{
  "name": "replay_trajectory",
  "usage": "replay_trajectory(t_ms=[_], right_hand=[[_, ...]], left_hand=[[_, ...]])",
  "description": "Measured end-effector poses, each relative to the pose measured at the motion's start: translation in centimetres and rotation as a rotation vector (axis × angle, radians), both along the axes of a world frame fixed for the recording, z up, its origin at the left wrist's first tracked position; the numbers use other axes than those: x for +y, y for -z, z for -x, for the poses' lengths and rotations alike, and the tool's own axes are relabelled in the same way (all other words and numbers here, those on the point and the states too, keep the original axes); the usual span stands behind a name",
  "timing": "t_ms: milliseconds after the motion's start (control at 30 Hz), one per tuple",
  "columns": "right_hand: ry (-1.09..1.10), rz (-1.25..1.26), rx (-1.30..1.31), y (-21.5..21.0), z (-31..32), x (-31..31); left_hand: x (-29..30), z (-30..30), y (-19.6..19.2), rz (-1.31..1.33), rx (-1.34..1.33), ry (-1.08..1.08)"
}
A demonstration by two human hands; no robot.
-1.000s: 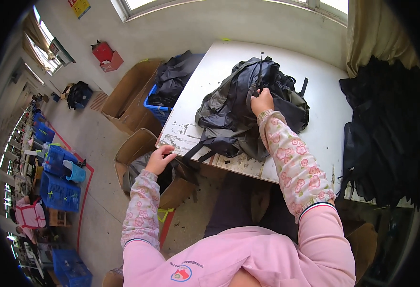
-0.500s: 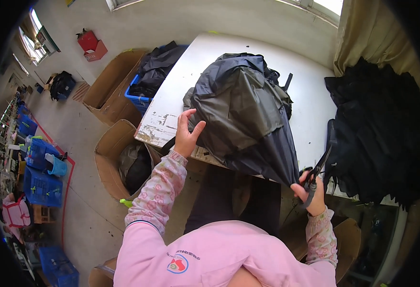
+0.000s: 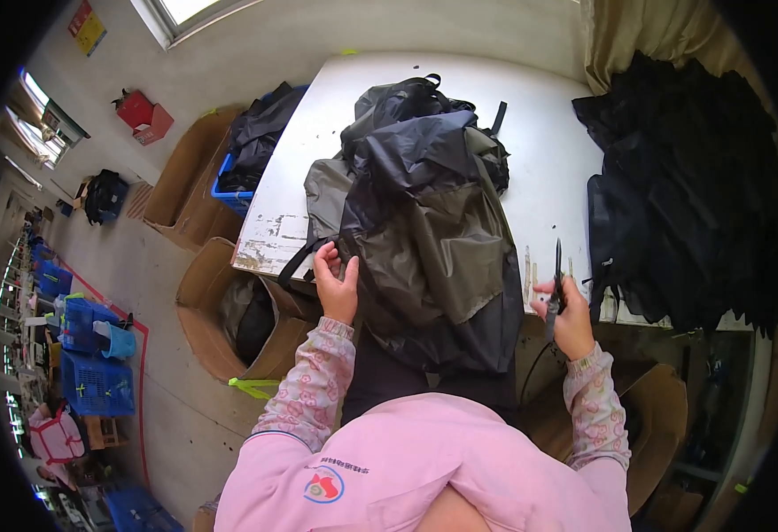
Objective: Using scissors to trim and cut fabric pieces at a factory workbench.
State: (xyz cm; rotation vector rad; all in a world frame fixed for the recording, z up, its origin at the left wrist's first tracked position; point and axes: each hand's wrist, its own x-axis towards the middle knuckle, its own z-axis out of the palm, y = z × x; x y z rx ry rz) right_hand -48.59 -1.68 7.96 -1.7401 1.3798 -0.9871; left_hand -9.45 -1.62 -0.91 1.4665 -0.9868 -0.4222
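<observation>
1. Off-white painted wall (image 3: 424,34) rises behind the work corner, with a bright window (image 3: 190,9) at the upper left and a beige cloth curtain (image 3: 619,40) at the upper right.
2. Against it stands a white rectangular table (image 3: 540,133), its near left corner chipped and worn.
3. Crumpled, bag-like fabric piece of thin, shiny black and dark olive cloth with black straps (image 3: 433,222): it lies across the middle of the table and hangs over the near edge toward the person.
4. At the left side of this piece is the left hand (image 3: 337,288), thumb and fingers bent and slightly parted at the cloth; whether its grip pinches the fabric, I cannot tell.
5. Near the table's front edge, to the right of the piece and apart from it, the right hand (image 3: 571,319) has its grip closed around slim black scissors (image 3: 557,270), their point directed away from the person.
6. Pink-and-white flowered sleeve covers (image 3: 305,381) wrap both forearms.
7. On the table's right end, a large heap of black fabric pieces (image 3: 690,195) droops over the front.
8. Left of the table sit a blue plastic crate (image 3: 232,201) filled with dark cloth and, nearer, an open brown cardboard box (image 3: 198,297) with more inside.
</observation>
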Motion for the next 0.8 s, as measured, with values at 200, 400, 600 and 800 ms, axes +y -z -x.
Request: replay_trajectory(t_ms=[200, 400, 600, 800], right_hand=[[0.062, 0.284, 0.143, 2.1, -9.1, -15.2], [0.094, 0.150, 0.273, 4.9, -12.3, -19.8], [-0.130, 0.055, -0.117, -4.5, -2.7, -11.6], [-0.176, -0.192, -0.080, -10.0, 3.6, -1.2]], left_hand=[[1.1, 0.4, 0.8, -0.205, 0.429, 0.129], [1.3, -2.0, -0.6, -0.082, 0.813, 0.384], [5.8, -9.4, -9.7, 0.092, 0.678, 0.518], [5.1, -10.9, -11.5, -0.133, 0.317, 0.616]])
